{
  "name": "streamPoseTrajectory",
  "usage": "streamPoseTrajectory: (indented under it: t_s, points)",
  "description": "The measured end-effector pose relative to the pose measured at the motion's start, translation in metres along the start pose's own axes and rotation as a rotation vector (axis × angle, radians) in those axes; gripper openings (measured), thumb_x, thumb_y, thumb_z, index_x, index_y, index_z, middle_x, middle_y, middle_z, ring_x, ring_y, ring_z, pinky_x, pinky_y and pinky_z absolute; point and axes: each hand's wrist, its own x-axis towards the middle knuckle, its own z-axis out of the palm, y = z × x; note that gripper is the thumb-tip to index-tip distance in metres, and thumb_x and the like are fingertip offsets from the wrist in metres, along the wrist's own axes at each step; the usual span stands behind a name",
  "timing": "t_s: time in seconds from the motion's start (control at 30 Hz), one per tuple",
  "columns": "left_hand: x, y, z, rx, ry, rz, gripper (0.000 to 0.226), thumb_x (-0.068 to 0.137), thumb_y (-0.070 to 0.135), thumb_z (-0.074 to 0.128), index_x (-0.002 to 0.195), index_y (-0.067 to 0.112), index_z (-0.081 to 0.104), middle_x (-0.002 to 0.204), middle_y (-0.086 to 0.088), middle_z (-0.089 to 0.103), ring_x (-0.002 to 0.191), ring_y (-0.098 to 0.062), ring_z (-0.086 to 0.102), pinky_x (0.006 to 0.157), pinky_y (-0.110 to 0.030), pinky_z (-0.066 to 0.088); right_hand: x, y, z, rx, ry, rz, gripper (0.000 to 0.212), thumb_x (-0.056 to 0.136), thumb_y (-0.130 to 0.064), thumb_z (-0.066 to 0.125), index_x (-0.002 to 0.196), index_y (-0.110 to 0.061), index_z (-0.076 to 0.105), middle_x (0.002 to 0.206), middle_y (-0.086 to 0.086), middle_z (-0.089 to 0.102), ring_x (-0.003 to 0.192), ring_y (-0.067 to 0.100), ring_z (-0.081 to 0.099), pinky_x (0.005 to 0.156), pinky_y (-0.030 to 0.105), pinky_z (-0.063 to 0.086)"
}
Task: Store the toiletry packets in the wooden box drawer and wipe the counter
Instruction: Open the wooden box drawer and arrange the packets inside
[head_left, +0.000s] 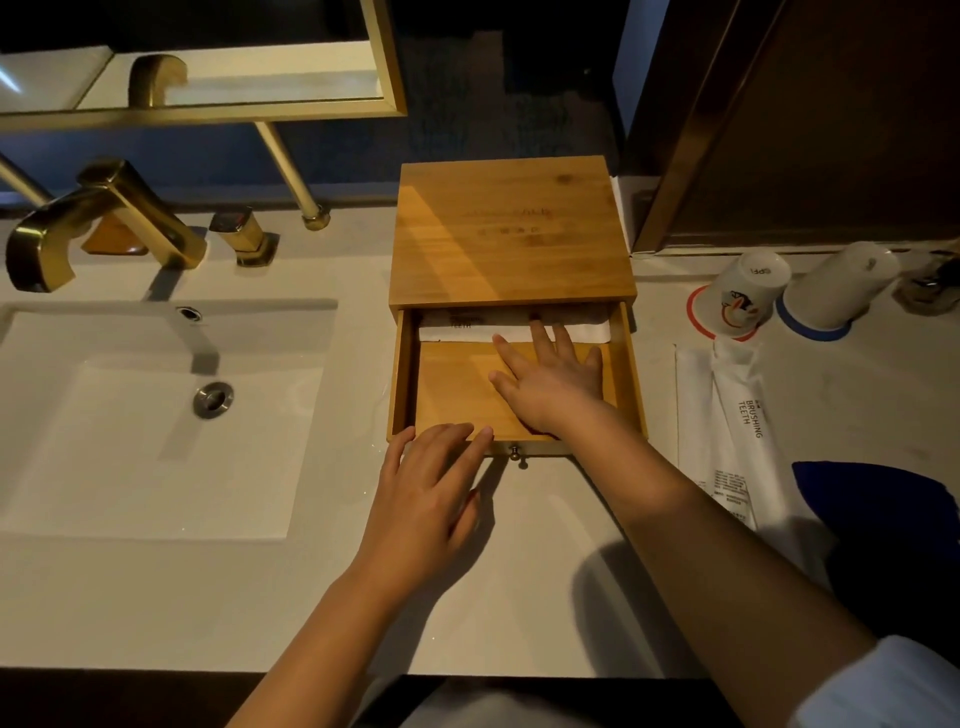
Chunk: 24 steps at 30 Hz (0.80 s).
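A wooden box (511, 228) stands on the white counter (156, 597), its drawer (457, 389) pulled out toward me. A white toiletry packet (467, 325) lies at the back of the drawer. My right hand (553, 374) reaches into the drawer with fingers spread and straight, fingertips on that packet. My left hand (431, 488) rests flat on the drawer's front edge, left of its small knob (515, 452). Two more white packets (737, 431), one printed "BRUSHING TEETH", lie on the counter right of the box.
A sink (156, 415) with a gold faucet (93, 218) fills the left. Two upturned cups (748, 291) on coasters stand at the back right. A dark blue cloth (883, 509) lies at the right edge. A gold-framed mirror (208, 78) hangs behind.
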Motion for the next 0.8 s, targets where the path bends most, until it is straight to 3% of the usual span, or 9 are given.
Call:
streamPoseTrajectory:
  t_s: [0.17, 0.37, 0.47, 0.57, 0.67, 0.8]
  points:
    - [0.0, 0.001, -0.001, 0.013, -0.017, -0.006, 0.053, 0.084, 0.029, 0.049, 0.135, 0.018, 0.042, 0.127, -0.006, 0.051, 0.12, -0.02, 0.042, 0.107, -0.041, 0.022, 0.005, -0.006, 0.005, 0.018, 0.005, 0.037, 0.058, 0.094, -0.057, 0.016, 0.145, -0.042, -0.007, 0.159, 0.003, -0.01, 0.144, 0.03, -0.013, 0.111, 0.061, 0.001]
    - [-0.001, 0.001, -0.001, 0.005, -0.033, -0.028, 0.054, 0.084, 0.03, 0.049, 0.136, 0.018, 0.041, 0.128, -0.006, 0.051, 0.121, -0.02, 0.041, 0.109, -0.041, 0.02, -0.01, 0.001, -0.003, 0.103, 0.005, 0.014, 0.057, 0.095, -0.055, 0.016, 0.147, -0.036, 0.005, 0.159, 0.0, -0.006, 0.145, 0.026, -0.012, 0.112, 0.058, -0.004]
    - [-0.002, 0.001, -0.001, 0.002, -0.034, -0.029, 0.054, 0.085, 0.031, 0.048, 0.137, 0.019, 0.04, 0.128, -0.006, 0.052, 0.122, -0.02, 0.041, 0.11, -0.041, 0.02, -0.039, 0.009, -0.017, 0.168, 0.134, -0.047, 0.051, 0.097, -0.049, 0.025, 0.143, -0.028, 0.03, 0.154, 0.004, 0.026, 0.143, 0.024, 0.019, 0.114, 0.05, 0.011]
    - [-0.002, -0.001, -0.003, -0.018, -0.032, -0.028, 0.054, 0.084, 0.03, 0.048, 0.137, 0.02, 0.04, 0.128, -0.006, 0.052, 0.122, -0.021, 0.041, 0.11, -0.042, 0.02, -0.086, 0.041, -0.012, 0.387, 0.52, -0.08, 0.032, 0.096, -0.031, 0.044, 0.124, -0.019, 0.055, 0.127, 0.003, 0.057, 0.116, 0.019, 0.051, 0.097, 0.03, 0.036]
    - [-0.002, 0.0, -0.002, -0.033, -0.023, -0.037, 0.053, 0.084, 0.03, 0.047, 0.136, 0.02, 0.041, 0.128, -0.007, 0.053, 0.122, -0.021, 0.042, 0.108, -0.046, 0.025, -0.111, 0.091, 0.009, 0.417, 0.677, 0.197, 0.028, 0.091, -0.024, 0.056, 0.116, -0.013, 0.061, 0.123, 0.01, 0.059, 0.112, 0.025, 0.053, 0.094, 0.033, 0.041]
    - [-0.002, 0.003, -0.002, -0.04, -0.026, -0.05, 0.052, 0.085, 0.031, 0.045, 0.136, 0.017, 0.044, 0.126, -0.009, 0.054, 0.121, -0.024, 0.044, 0.107, -0.046, 0.025, -0.118, 0.139, 0.033, 0.291, 0.439, 0.481, 0.049, 0.086, -0.031, 0.062, 0.13, -0.013, 0.05, 0.134, 0.014, 0.049, 0.123, 0.032, 0.042, 0.095, 0.044, 0.044]
